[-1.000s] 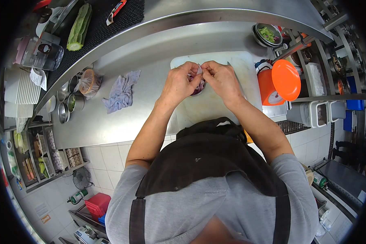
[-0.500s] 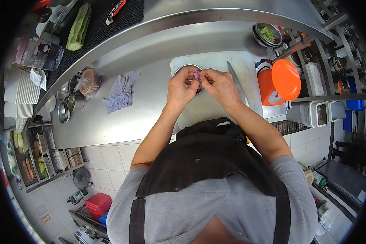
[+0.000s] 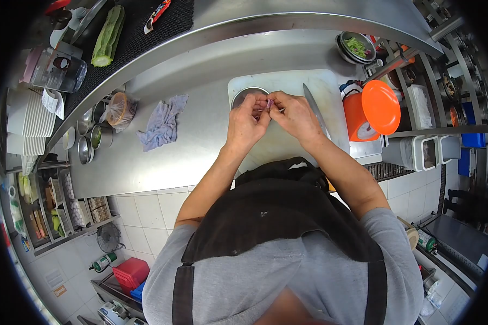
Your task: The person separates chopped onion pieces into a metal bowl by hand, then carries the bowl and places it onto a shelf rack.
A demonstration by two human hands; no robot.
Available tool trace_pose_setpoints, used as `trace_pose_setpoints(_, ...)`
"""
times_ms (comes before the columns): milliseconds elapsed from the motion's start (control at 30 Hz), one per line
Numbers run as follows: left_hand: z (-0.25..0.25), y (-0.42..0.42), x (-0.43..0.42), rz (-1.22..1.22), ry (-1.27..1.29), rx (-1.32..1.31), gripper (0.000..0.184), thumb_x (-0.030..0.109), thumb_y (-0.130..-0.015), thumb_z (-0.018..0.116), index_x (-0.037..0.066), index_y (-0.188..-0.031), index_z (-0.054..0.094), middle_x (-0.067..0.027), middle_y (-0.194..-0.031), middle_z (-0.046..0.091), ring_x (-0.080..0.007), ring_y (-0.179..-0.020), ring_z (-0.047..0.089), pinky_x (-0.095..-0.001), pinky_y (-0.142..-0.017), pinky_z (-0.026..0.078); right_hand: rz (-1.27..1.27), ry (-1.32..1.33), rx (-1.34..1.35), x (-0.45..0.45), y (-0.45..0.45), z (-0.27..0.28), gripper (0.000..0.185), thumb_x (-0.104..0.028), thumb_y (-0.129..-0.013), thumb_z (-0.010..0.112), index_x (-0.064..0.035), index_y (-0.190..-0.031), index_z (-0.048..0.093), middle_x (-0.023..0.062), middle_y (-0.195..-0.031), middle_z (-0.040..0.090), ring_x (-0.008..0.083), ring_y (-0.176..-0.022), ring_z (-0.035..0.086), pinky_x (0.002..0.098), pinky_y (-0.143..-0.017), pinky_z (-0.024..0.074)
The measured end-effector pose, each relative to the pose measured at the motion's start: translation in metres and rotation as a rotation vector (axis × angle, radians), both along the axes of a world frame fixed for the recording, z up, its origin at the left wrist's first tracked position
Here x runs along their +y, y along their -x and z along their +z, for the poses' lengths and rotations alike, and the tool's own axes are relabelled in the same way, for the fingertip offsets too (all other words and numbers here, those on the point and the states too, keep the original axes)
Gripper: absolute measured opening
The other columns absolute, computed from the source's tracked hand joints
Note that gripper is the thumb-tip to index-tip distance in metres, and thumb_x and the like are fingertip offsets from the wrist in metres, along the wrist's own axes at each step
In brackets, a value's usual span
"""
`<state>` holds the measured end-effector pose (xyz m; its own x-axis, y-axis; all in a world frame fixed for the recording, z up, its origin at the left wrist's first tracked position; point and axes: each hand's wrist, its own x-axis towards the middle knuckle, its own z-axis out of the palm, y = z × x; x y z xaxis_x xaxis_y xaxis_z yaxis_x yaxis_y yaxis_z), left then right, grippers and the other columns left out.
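Both hands meet over the rim of a round metal bowl (image 3: 237,99) on the white cutting board (image 3: 287,81). Pinched between the fingertips of my left hand (image 3: 246,122) and my right hand (image 3: 294,115) is a small purple piece of red onion (image 3: 269,104). Its lower part is hidden by my fingers, and the hands cover most of the bowl's inside. A knife (image 3: 315,110) lies on the board just right of my right hand, its blade tip pointing away from me.
An orange kitchen scale (image 3: 358,116) stands right of the board. Behind it sit stacked bowls with chopped green vegetable (image 3: 357,47). To the left lie a crumpled cloth (image 3: 164,123), a bagged tub (image 3: 122,110) and small metal pots (image 3: 100,136). A steel shelf edge (image 3: 244,25) runs across the back.
My left hand has shifted slightly right and its fingers have closed nearer to my right fingertips. Less of the purple onion shows now, and more of the bowl's rim is visible.
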<state>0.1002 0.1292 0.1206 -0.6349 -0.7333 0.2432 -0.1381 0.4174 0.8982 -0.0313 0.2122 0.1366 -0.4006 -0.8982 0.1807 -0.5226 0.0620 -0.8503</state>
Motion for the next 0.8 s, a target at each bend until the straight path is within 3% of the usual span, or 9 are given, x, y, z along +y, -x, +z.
trace_pose_setpoints(167,-0.005,0.004,0.006,0.075,0.223,0.003,0.017,-0.001,-0.084,0.067,-0.003,-0.1,0.06,-0.0135,-0.087,0.069,-0.0254,-0.078,0.07,-0.0332,-0.066,0.057,0.016,0.0,-0.007,0.0,0.001,0.004,0.026,-0.008,-0.082,0.062,0.0027,-0.106,0.065,0.0216,-0.085,0.07,0.0383,-0.078,0.069,0.0426,-0.07,0.0546)
trace_pose_setpoints(233,-0.01,0.005,0.005,0.115,0.455,0.027,0.013,-0.002,-0.084,0.066,-0.002,-0.096,0.059,-0.0145,-0.085,0.068,-0.0286,-0.071,0.068,-0.0351,-0.061,0.055,-0.016,0.023,-0.095,0.0,-0.002,0.001,0.026,-0.007,-0.083,0.062,0.004,-0.106,0.065,0.0221,-0.088,0.071,0.0352,-0.08,0.071,0.0403,-0.071,0.0558)
trace_pose_setpoints(367,-0.018,0.008,0.003,0.134,0.471,0.093,0.012,-0.003,-0.084,0.065,-0.001,-0.095,0.06,-0.0144,-0.085,0.067,-0.0301,-0.066,0.065,-0.036,-0.059,0.054,-0.057,0.08,-0.228,0.0,-0.009,-0.003,0.025,-0.007,-0.084,0.063,0.0048,-0.106,0.065,0.0214,-0.089,0.072,0.0313,-0.083,0.072,0.0379,-0.071,0.0565)
trace_pose_setpoints(433,-0.021,0.007,0.005,0.153,0.359,0.058,0.011,0.001,-0.089,0.065,-0.001,-0.098,0.061,-0.0142,-0.092,0.07,-0.0204,-0.069,0.069,-0.0323,-0.058,0.055,-0.067,-0.028,-0.289,0.0,-0.008,-0.001,0.023,-0.004,-0.087,0.064,0.0061,-0.108,0.064,0.0143,-0.09,0.072,0.0175,-0.085,0.071,0.029,-0.074,0.0559)
trace_pose_setpoints(467,-0.023,0.007,0.007,0.154,0.362,0.058,0.011,0.001,-0.089,0.065,-0.001,-0.098,0.061,-0.0142,-0.092,0.07,-0.0204,-0.069,0.069,-0.0323,-0.058,0.055,-0.066,-0.025,-0.29,0.001,-0.009,-0.002,0.023,-0.004,-0.087,0.064,0.0061,-0.108,0.064,0.0143,-0.09,0.072,0.0175,-0.085,0.071,0.029,-0.074,0.0559)
trace_pose_setpoints(533,-0.023,0.007,0.009,0.184,-0.005,0.142,0.009,0.001,-0.091,0.063,-0.001,-0.1,0.06,-0.012,-0.093,0.07,-0.0155,-0.075,0.068,-0.0291,-0.062,0.055,-0.067,0.017,-0.275,0.001,-0.009,-0.004,0.022,-0.003,-0.087,0.064,0.0052,-0.108,0.063,0.0131,-0.091,0.071,0.0175,-0.085,0.071,0.0294,-0.074,0.0566)
trace_pose_setpoints(567,-0.023,0.007,0.009,0.182,-0.005,0.141,0.009,0.001,-0.091,0.063,-0.001,-0.1,0.06,-0.012,-0.093,0.07,-0.0155,-0.075,0.068,-0.0291,-0.062,0.055,-0.069,0.018,-0.275,0.001,-0.009,-0.003,0.022,-0.003,-0.087,0.064,0.0052,-0.108,0.063,0.0131,-0.091,0.071,0.0175,-0.085,0.071,0.0294,-0.074,0.0566)
trace_pose_setpoints(633,-0.022,0.006,0.01,0.21,-0.287,0.239,0.007,0.001,-0.094,0.06,-0.001,-0.101,0.059,-0.0091,-0.093,0.069,-0.0125,-0.079,0.066,-0.0259,-0.067,0.054,-0.04,0.024,-0.233,0.001,-0.009,-0.001,0.02,-0.002,-0.086,0.064,0.0041,-0.106,0.063,0.0138,-0.092,0.071,0.0196,-0.084,0.072,0.0314,-0.072,0.0578)
trace_pose_setpoints(800,-0.02,0.0,0.002,0.195,-0.47,0.314,0.005,0.0,-0.095,0.058,-0.001,-0.099,0.057,-0.0077,-0.09,0.067,-0.012,-0.077,0.064,-0.0244,-0.069,0.053,0.033,0.055,-0.059,0.002,-0.007,0.0,0.021,-0.004,-0.085,0.065,0.0025,-0.105,0.062,0.0161,-0.091,0.069,0.0254,-0.08,0.071,0.0349,-0.067,0.0582)
